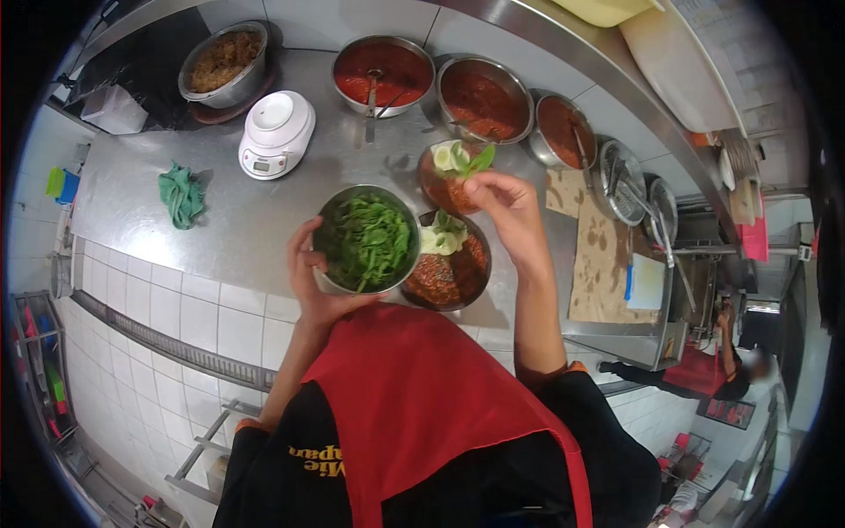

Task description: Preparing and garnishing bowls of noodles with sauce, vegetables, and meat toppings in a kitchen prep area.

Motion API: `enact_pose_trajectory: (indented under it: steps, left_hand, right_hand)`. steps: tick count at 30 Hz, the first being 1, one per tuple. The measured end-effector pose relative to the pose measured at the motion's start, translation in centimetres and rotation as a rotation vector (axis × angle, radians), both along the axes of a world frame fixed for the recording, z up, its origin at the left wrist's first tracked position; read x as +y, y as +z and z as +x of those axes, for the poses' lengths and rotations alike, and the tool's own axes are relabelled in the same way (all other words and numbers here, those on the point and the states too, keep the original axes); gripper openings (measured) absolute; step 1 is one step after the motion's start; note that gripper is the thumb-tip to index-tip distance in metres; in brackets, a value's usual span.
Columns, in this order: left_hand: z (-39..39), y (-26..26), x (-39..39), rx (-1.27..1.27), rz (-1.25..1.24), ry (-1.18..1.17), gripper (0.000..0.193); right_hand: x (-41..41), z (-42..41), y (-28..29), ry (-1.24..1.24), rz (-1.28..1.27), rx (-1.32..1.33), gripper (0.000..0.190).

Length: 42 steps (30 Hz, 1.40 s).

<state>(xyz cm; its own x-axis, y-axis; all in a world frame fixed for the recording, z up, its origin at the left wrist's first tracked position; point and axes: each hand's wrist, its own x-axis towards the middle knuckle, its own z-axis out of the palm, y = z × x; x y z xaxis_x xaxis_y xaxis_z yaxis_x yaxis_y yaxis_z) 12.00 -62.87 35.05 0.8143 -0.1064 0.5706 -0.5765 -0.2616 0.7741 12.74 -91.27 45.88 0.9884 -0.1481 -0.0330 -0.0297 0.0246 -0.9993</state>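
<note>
My left hand (305, 267) grips the rim and side of a round metal bowl (326, 245) of loose green leaves (375, 239), likely basil. My right hand (507, 201) pinches a small leafy sprig (482, 160) between thumb and fingertips. That sprig is over the farther shallow dish (426, 183), which holds red chili paste and pale green cucumber slices (443, 158). Nearer my body, a second, dark dish (486, 272) carries chili paste (432, 276), cucumber slices (437, 240) and a green leaf sprig. The metal bowl partly covers this dish's left edge.
Bowls of red sauce (383, 69), (485, 99), (566, 132) line the wall behind the steel counter (218, 254). Left of them are a white kitchen scale (277, 135), a green cloth (180, 196) and a pot of brown food (224, 63). Cardboard (597, 264) lies right; another person (700, 373) stands beyond.
</note>
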Motion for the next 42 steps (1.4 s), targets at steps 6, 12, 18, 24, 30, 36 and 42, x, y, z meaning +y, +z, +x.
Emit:
enact_pose_trajectory:
  steps: [6, 12, 18, 24, 30, 36, 42]
  left_hand:
    - [0.6, -0.6, 0.4, 0.025, 0.01, 0.107, 0.074]
    - [0.7, -0.8, 0.5, 0.076, 0.044, 0.164, 0.077]
    - [1.1, -1.1, 0.7, 0.036, 0.087, 0.157, 0.081]
    - [0.9, -0.2, 0.6, 0.083, 0.047, 0.134, 0.074]
    - [0.6, -0.1, 0.5, 0.065, 0.042, 0.127, 0.074]
    - [0.8, 0.0, 0.9, 0.002, -0.006, 0.179, 0.077]
    - [1.4, -0.9, 0.9, 0.061, -0.062, 0.187, 0.081]
  right_hand:
    - [-3.5, 4.3, -5.8, -0.361, -0.448, -0.116, 0.015]
    - [-3.2, 6.9, -12.0, -0.492, -1.0, -0.042, 0.011]
    - [-4.4, 9.7, -16.4, -0.501, -1.104, 0.085, 0.013]
    - [-4.5, 10.3, -17.1, -0.439, -1.136, 0.049, 0.012]
    - [-5.0, 8.7, -16.9, -0.341, -1.211, -0.182, 0.013]
    - [-4.6, 3.6, -13.2, -0.502, -0.991, -0.05, 0.012]
    - [-3.2, 4.7, -13.2, -0.384, -0.994, -0.079, 0.018]
